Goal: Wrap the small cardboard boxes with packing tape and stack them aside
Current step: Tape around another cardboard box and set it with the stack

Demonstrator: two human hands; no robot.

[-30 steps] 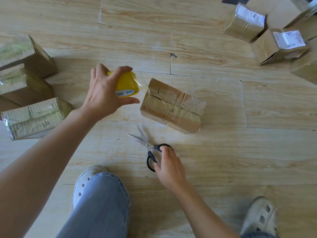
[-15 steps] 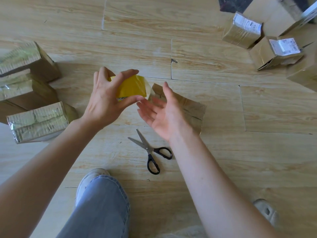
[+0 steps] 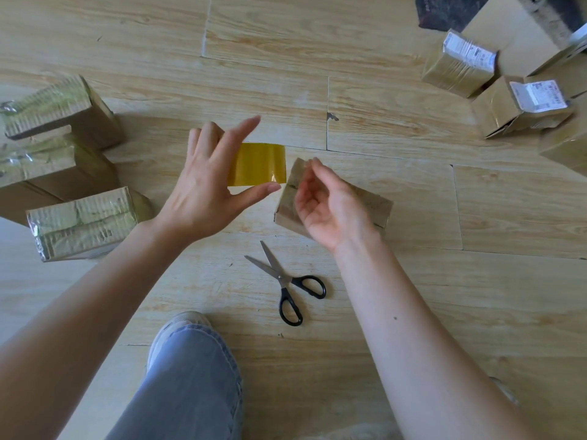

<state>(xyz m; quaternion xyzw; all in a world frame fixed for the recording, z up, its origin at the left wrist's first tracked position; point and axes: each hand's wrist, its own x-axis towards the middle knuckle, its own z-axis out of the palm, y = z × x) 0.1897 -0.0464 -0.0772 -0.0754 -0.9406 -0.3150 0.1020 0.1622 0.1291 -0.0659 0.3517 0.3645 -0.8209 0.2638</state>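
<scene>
Tape roll (image 3: 259, 165) (yellow) held by left hand (image 3: 203, 192) beside box (image 3: 378, 208).

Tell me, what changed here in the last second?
The right hand left the scissors and rose to the box, beside the tape roll; whether it pinches the tape end is unclear. The left hand holds the roll as before; scissors, box and wrapped boxes stayed put.

Single head-worn wide-angle view, facing forward-down at floor (image 3: 492, 296), close above left hand (image 3: 206, 192), right hand (image 3: 330, 211).
</scene>
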